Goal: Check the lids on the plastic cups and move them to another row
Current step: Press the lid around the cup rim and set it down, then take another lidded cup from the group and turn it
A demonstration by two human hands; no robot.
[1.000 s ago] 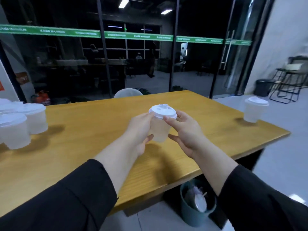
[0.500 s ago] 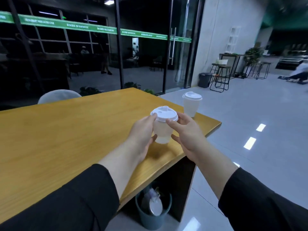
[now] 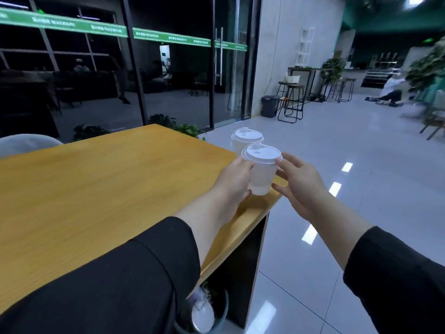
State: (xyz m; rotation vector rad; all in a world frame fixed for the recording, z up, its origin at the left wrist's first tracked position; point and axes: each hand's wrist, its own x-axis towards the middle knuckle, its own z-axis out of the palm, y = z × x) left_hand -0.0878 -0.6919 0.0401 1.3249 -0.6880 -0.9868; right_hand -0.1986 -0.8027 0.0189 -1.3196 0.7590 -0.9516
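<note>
Apparently cup overhangs table edge.

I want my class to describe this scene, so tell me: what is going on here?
A person in black sleeves holds a lidded plastic cup between both hands, just above the right end of the wooden table. The left hand wraps its side; the right hand touches the white lid at the rim with a fingertip. A second lidded cup stands just behind it near the table's corner.
</note>
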